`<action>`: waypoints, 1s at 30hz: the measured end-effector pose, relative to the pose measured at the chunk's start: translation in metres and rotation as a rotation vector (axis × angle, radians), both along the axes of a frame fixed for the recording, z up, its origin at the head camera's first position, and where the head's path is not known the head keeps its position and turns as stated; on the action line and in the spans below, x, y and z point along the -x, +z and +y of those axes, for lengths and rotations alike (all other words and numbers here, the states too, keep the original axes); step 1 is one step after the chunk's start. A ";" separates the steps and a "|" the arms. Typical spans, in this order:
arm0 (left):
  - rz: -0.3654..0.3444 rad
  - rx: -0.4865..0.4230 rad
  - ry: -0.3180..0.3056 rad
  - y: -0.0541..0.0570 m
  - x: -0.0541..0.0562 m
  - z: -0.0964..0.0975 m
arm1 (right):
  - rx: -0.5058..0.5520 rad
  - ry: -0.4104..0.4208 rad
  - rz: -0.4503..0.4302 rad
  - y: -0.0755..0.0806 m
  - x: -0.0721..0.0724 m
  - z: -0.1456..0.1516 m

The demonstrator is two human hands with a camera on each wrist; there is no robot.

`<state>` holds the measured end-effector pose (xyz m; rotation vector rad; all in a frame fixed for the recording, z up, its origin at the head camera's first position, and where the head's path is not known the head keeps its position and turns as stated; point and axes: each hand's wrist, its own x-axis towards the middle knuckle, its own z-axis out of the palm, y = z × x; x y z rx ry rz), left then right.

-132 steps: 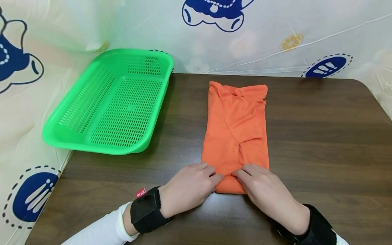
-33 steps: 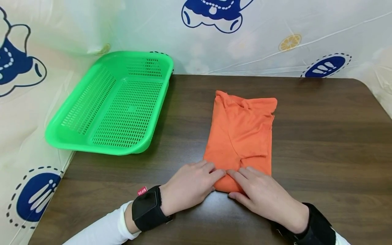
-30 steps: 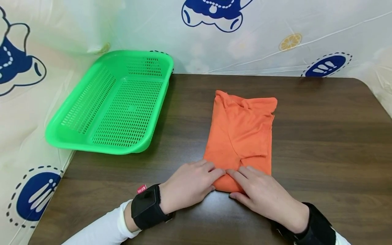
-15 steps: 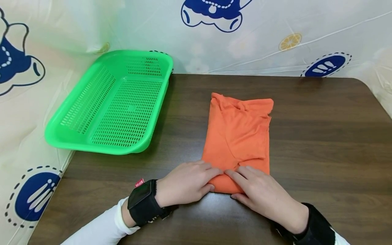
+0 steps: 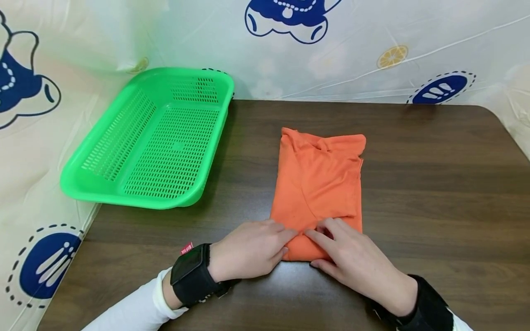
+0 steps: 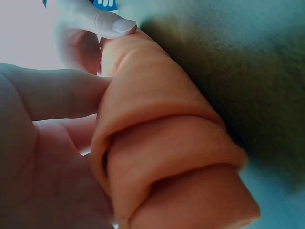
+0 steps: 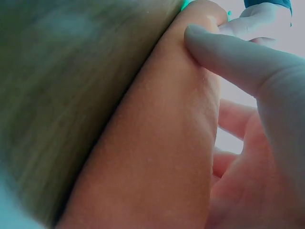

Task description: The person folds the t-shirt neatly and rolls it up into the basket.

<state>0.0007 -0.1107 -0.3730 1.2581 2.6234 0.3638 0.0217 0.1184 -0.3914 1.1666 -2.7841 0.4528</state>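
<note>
An orange shirt [image 5: 320,179], folded into a long strip, lies on the table in the head view, its near end rolled into a thick edge. At the left of that roll my left hand [image 5: 250,248] pinches it, thumb in front and fingers over the top. My right hand [image 5: 352,257] holds the roll's right part the same way, index finger close to the left hand's. Layered folds show at the end of the rolled shirt [image 6: 162,143] in the left wrist view. From the right wrist, the right thumb [image 7: 233,57] presses along the smooth roll.
A green plastic basket [image 5: 198,184] with perforated walls stands at the left, holding nothing. The dark wooden table [image 5: 439,193] extends to the right of the shirt. A printed plastic sheet [image 5: 352,27] hangs behind and at the left.
The shirt's flat part has become shorter, its far edge closer to me than several seconds ago. Lately the shirt and left hand have shifted slightly left, and the right fingers have arched up.
</note>
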 end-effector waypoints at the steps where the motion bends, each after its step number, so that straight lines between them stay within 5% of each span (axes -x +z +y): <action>1: 0.005 0.003 -0.003 0.000 0.000 0.000 | 0.001 0.001 0.002 0.001 0.000 0.000; 16: -0.017 -0.014 0.022 0.003 0.001 0.001 | 0.031 0.030 0.015 0.003 0.002 0.003; 30: 0.066 -0.033 0.044 0.004 0.000 0.002 | 0.038 0.014 -0.034 0.002 0.004 0.004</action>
